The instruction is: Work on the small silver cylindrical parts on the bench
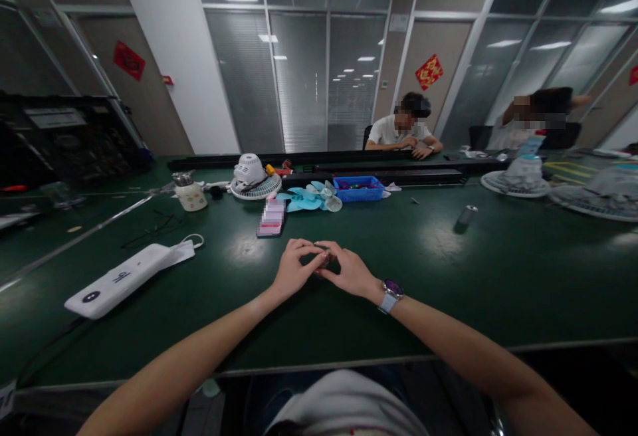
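Observation:
My left hand (298, 267) and my right hand (347, 270) meet over the green table (319, 329), fingertips touching. Between them the fingers are pinched together, and whatever lies there is too small and too covered to make out. A watch with a pale strap (390, 296) sits on my right wrist. Just beyond my left hand lies a phone (272, 217) with a lit screen. Behind the phone are light-blue fan blades (306, 198), partly overlapping a clear piece.
A blue bin (359, 188) holds small parts. Near it stands a white fan head (250, 171). Left are a patterned jar (190, 193) and a long white device (119, 280); right, a metal cylinder (467, 215) and more fan parts (521, 177). Two people are across the table.

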